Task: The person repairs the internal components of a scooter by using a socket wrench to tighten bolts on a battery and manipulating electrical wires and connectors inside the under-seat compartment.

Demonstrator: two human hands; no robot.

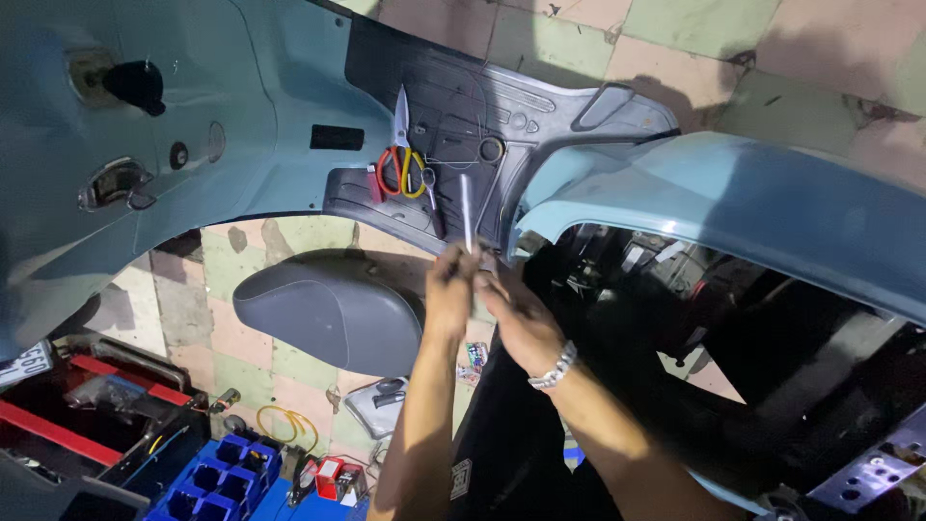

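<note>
Overhead, from the head camera, the left hand (451,286) pinches a slim pale rod (467,210) whose long axis runs toward twelve o'clock. The right hand (521,318) touches it at four o'clock, fingers curled, grip unclear. Scissors (402,159) lie at eleven; the blue panel edge (540,207) crowds two o'clock.

A white plate with dark characters (29,361) is seen at the left edge. Small red-and-white packages (333,477) are noted on the near floor, beside blue bins (217,473).
</note>
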